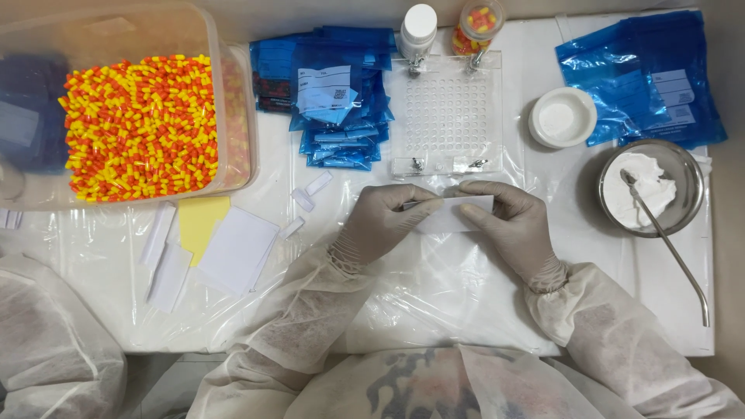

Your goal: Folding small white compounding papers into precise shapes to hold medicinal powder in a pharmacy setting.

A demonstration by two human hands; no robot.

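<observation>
Both my gloved hands hold a small white paper slip (454, 213) just above the plastic-covered table. My left hand (380, 221) pinches its left end and my right hand (508, 225) pinches its right side. Right behind the slip lies a clear perforated capsule tray (448, 116) with metal clips. A white bottle (418, 29) and a small jar of orange-yellow capsules (478, 25) stand at the tray's far edge.
A clear bin of orange-yellow capsules (140, 128) sits at far left. Blue pouches (337, 93) are stacked in the middle, and more blue pouches (652, 74) lie at far right. A white lid (563, 116), a steel bowl of white powder (652, 186) with a metal spatula (675, 256), and paper pieces (225, 248) lie around.
</observation>
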